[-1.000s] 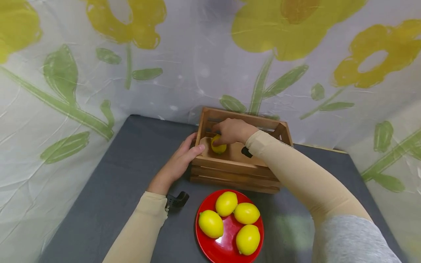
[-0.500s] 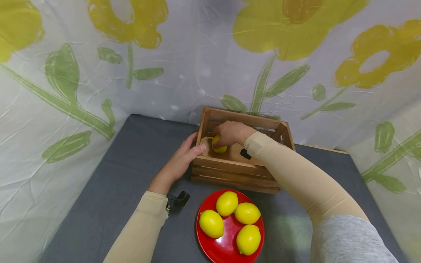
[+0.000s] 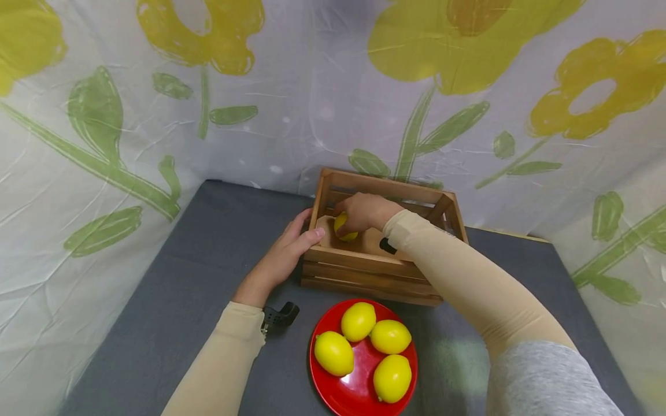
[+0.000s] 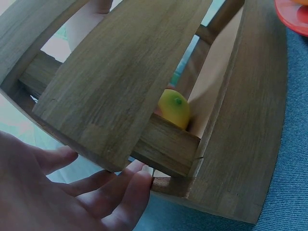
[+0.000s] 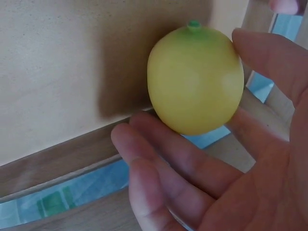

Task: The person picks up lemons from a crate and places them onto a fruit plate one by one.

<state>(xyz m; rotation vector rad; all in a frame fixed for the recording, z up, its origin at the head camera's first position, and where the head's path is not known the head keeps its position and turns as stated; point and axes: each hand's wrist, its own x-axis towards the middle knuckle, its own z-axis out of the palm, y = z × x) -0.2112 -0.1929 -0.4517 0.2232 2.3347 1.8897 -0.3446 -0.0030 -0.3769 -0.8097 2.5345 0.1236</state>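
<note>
Inside a slatted wooden crate (image 3: 372,266), my right hand (image 3: 366,211) holds a yellow lemon (image 3: 340,226) near the left end. In the right wrist view, the thumb lies on one side of that lemon (image 5: 195,79) and fingers curl along its underside; its green stem tip shows. My left hand (image 3: 283,251) grips the crate's left end, thumb at the front corner and fingers outside. The left wrist view shows its fingertips (image 4: 142,178) against the wood, with the lemon (image 4: 174,108) visible between slats.
A red plate (image 3: 359,398) bearing several lemons (image 3: 392,378) stands in front of the crate. The dark grey tabletop (image 3: 208,260) extends to both sides. Behind it hangs a flower-printed curtain (image 3: 312,86).
The right hand and its lemon have shifted very slightly within the crate's left end. The left hand, the crate and the plate of lemons look unmoved.
</note>
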